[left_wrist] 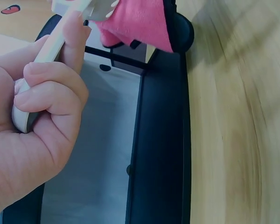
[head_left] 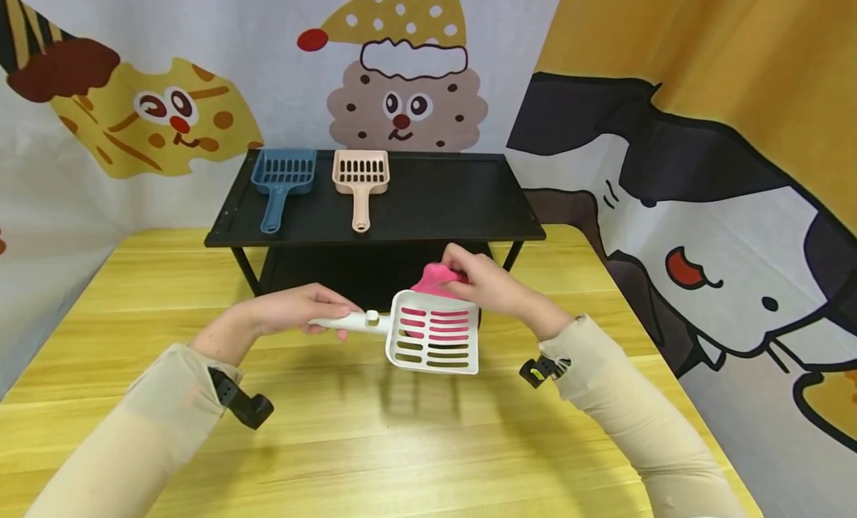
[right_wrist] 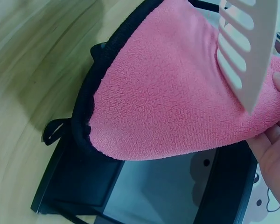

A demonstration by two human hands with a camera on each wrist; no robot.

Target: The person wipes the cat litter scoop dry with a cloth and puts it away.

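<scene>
A white slotted litter scoop (head_left: 351, 323) is held level above the table, its handle in my left hand (head_left: 297, 309). In the left wrist view, the fingers of the left hand (left_wrist: 60, 102) curl round that handle. My right hand (head_left: 487, 281) pinches a pink cloth (head_left: 434, 278) at the scoop's far edge. Pink shows through the slots, so part of the cloth hangs behind the scoop head. The right wrist view shows the fluffy cloth (right_wrist: 154, 93) with its black border and loop, lying against the scoop head (right_wrist: 259, 56).
A low black two-tier rack (head_left: 448, 198) stands at the back of the wooden table (head_left: 167, 429). On its top lie a blue litter scoop (head_left: 275, 205) and a beige litter scoop (head_left: 361, 205), side by side. Cartoon-printed curtains (head_left: 268, 27) enclose the table behind and at the sides.
</scene>
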